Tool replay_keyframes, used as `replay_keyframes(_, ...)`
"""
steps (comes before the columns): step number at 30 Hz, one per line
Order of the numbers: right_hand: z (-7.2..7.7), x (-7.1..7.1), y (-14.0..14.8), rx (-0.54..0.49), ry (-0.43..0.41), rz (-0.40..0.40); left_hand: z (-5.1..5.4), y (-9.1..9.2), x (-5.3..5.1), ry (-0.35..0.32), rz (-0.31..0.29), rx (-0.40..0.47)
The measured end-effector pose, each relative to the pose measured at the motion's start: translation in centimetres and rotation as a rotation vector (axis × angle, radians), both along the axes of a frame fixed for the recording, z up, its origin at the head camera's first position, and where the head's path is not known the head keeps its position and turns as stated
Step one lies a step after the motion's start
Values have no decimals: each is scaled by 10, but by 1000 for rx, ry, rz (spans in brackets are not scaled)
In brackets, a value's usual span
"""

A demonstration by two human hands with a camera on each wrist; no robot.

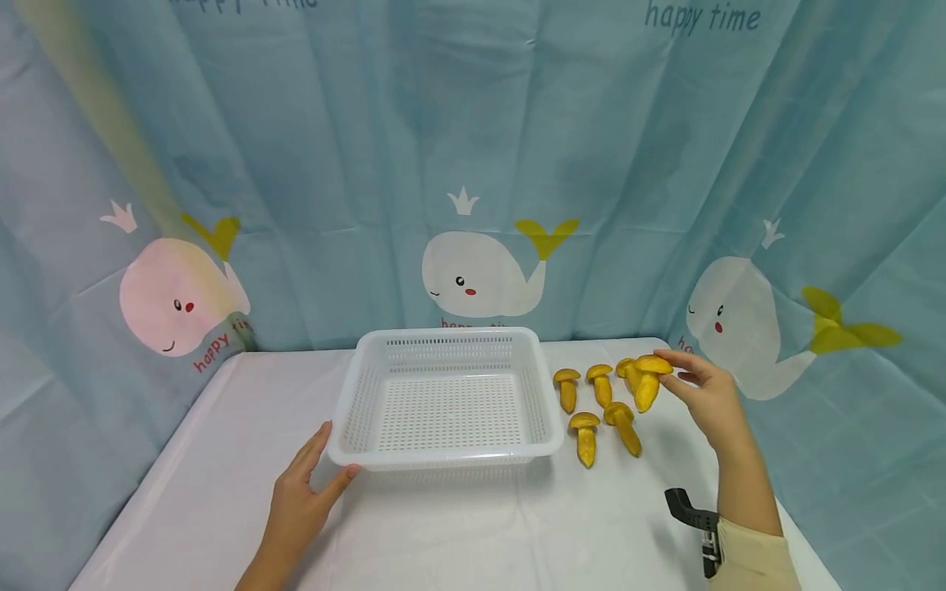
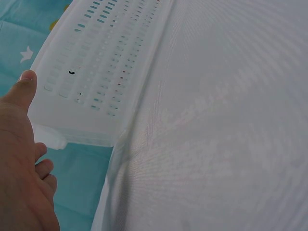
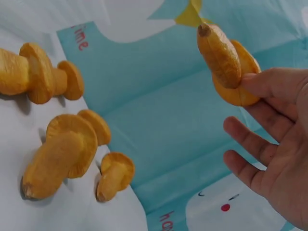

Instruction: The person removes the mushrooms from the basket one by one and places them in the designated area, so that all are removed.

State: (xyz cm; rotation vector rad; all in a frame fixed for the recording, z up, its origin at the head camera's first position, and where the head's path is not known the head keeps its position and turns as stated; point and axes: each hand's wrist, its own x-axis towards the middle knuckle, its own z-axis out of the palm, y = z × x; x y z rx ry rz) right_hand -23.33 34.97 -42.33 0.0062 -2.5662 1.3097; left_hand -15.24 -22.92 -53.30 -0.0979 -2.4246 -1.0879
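Note:
A yellow mushroom (image 1: 648, 384) with a wide cap is pinched by its cap between the thumb and fingers of my right hand (image 1: 702, 398). In the right wrist view that mushroom (image 3: 220, 55) is raised, stem end up, with other fingers spread below it. Several more yellow mushrooms (image 1: 585, 439) lie just left of this hand, the nearest partly hidden behind the held one. At the near left corner of a white perforated plastic basket (image 1: 443, 458), my left hand (image 1: 299, 492) touches the rim, thumb along the front and straight fingers at the side. Nothing lies inside the basket.
A white cloth (image 1: 458, 533) covers the table. Behind it and at both sides hangs a blue curtain (image 1: 332, 164) printed with whales. A black wrist mount (image 1: 691, 510) sits on the right forearm by a beige sleeve (image 1: 754, 558).

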Motion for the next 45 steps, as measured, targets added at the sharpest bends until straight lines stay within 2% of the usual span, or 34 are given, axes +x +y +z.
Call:
replay_keyframes(10,-9,-1,16,12,-83,-44,0,1,0,-1,4,7)
replay_keyframes(18,-19,-6,22,-16,-147,-37,0,1,-1,6,1,3)
replay_keyframes(33,-43,-14,42,9,-194,67,0,-1,-1,-7,2,-3)
replay_keyframes(41,-55,-18,46,19,-276,76,0,-1,-1,28,-6,-10)
replay_keyframes(45,-63,-20,48,26,-310,83,0,-1,-1,14,-4,-10)
